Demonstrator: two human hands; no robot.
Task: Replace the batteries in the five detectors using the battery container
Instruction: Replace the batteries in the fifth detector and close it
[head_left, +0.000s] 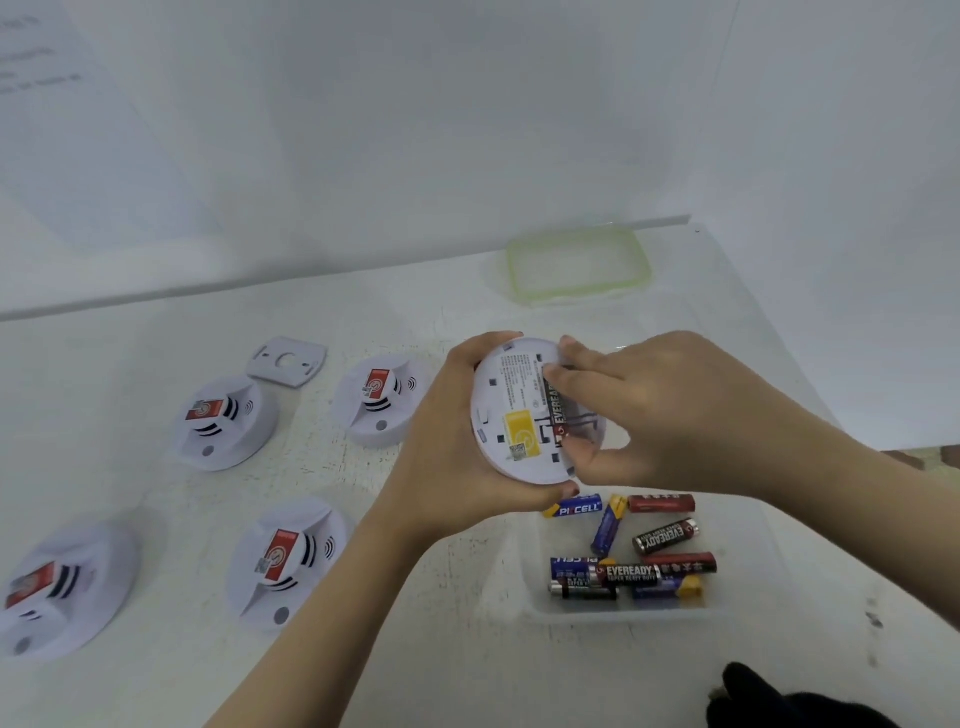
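Note:
My left hand (447, 447) grips a round white detector (511, 410) by its rim, back side up, above the table. A black battery (555, 405) lies in its open compartment. My right hand (639, 410) has its fingertips on that battery and its thumb under the detector's edge. Just below, a clear battery container (753, 551) holds several loose batteries (631, 574) in black, blue and red. Several other white detectors stand face up on the table at the left, such as the nearest detector (291, 561).
A square white mounting plate (287, 361) lies behind the detectors. The container's clear lid with a green rim (579, 265) rests at the back right by the wall. A black object (779, 701) shows at the bottom right edge. The white table (415, 649) ends at the wall.

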